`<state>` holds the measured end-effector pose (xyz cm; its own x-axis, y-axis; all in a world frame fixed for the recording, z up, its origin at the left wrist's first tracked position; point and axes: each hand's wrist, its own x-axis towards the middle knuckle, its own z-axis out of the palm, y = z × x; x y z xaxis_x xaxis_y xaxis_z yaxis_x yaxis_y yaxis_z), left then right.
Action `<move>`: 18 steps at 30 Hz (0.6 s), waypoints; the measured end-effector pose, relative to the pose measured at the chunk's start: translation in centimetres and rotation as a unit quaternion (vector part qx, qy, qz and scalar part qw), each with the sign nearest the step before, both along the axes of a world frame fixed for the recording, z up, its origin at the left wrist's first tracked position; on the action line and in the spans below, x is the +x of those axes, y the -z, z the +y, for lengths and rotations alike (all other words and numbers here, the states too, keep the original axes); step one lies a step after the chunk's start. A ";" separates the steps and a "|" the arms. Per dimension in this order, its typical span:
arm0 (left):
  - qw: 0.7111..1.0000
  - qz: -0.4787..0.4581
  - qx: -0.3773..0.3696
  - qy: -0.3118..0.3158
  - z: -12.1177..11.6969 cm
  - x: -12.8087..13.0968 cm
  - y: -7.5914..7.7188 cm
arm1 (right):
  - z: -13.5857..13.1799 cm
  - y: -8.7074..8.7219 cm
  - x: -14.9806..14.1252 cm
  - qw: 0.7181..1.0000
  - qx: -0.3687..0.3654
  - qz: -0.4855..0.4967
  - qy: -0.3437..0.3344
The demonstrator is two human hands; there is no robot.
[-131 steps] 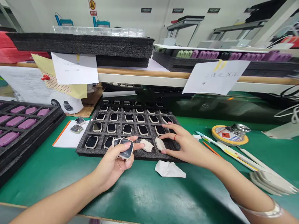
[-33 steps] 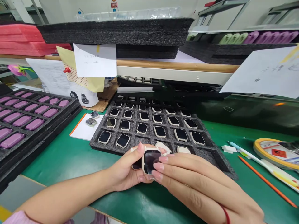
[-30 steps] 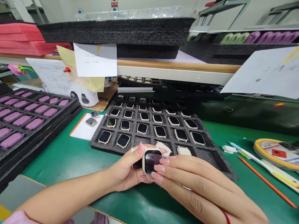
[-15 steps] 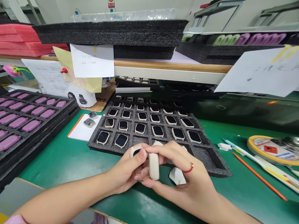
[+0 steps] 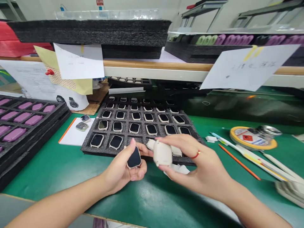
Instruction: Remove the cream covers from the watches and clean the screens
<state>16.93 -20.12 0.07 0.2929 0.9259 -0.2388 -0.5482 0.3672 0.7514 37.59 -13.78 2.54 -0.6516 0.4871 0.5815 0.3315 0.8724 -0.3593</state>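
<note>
Green workbench (image 5: pixel 152 205), black foam tray (image 5: pixel 140 118), left hand (image 5: pixel 121 174) gripping watch (image 5: pixel 134 157), right hand (image 5: pixel 194 164) pinching beige case (image 5: pixel 162 153)

My left hand (image 5: pixel 125 167) is turned palm up, thumb (image 5: pixel 133 144) raised and fingers curled. My right hand (image 5: pixel 192 161) sits close beside it, palm turned down and inward, fingers and thumb pinched. My left forearm (image 5: pixel 59 193) and right forearm (image 5: pixel 256 205) angle inward from the lower corners.

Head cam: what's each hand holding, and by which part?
The left hand holds a dark-screened smartwatch, thumb on its left edge, fingers behind it. The right hand pinches a cream watch cover between fingertips and thumb.
</note>
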 end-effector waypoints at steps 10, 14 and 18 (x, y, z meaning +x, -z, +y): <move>0.980 0.179 0.066 0.056 0.0 0.7 0.0 | 5.1 3.7 11.2 0.974 -0.056 -0.169 0.141; 0.995 0.071 0.005 0.062 0.3 0.5 -0.1 | 3.3 0.9 7.3 0.987 -0.075 -0.082 0.115; 0.999 -0.022 -0.039 0.027 0.3 0.4 0.2 | -0.1 -2.4 0.8 0.995 -0.086 -0.036 -0.027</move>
<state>17.29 -19.78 -0.17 0.3539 0.8873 -0.2957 -0.5581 0.4540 0.6945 38.39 -13.83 4.92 -0.7166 0.5384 0.4434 0.3152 0.8170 -0.4828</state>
